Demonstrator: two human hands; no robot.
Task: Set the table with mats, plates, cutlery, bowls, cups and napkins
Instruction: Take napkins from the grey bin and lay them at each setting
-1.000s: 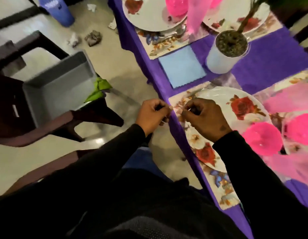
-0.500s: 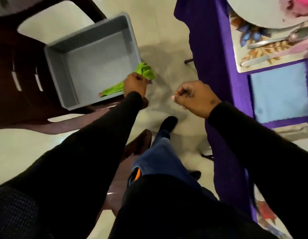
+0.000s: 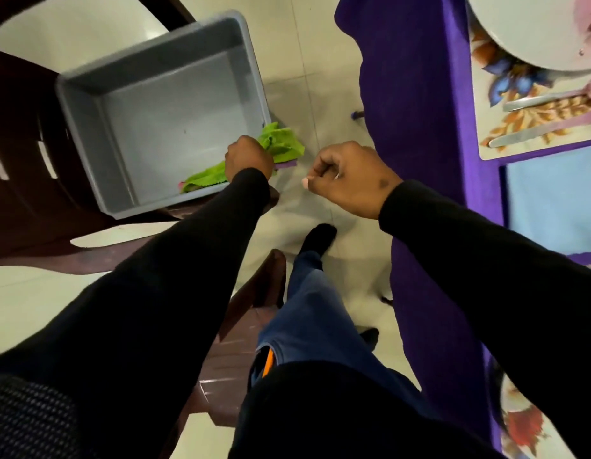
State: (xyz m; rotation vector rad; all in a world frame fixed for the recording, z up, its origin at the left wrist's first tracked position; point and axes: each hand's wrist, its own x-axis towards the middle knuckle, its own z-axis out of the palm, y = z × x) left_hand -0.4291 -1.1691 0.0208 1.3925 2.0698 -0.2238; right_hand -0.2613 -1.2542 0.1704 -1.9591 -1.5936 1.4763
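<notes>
Just left of your left hand (image 3: 248, 157) sits a smooth grey plastic bin (image 3: 161, 117), rectangular. That hand grips a crumpled green napkin (image 3: 277, 145) draped over the bin's near corner. Your right hand (image 3: 348, 178) hovers curled, empty. Further right, flat floral mats (image 3: 532, 127) lie on purple cloth (image 3: 416, 94).

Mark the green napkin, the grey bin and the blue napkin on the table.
green napkin (image 3: 280, 145), head view: bunched part draped over the bin's rim.
grey bin (image 3: 175, 117), head view: bare inside floor.
blue napkin (image 3: 552, 200), head view: middle of its flat face.
</notes>
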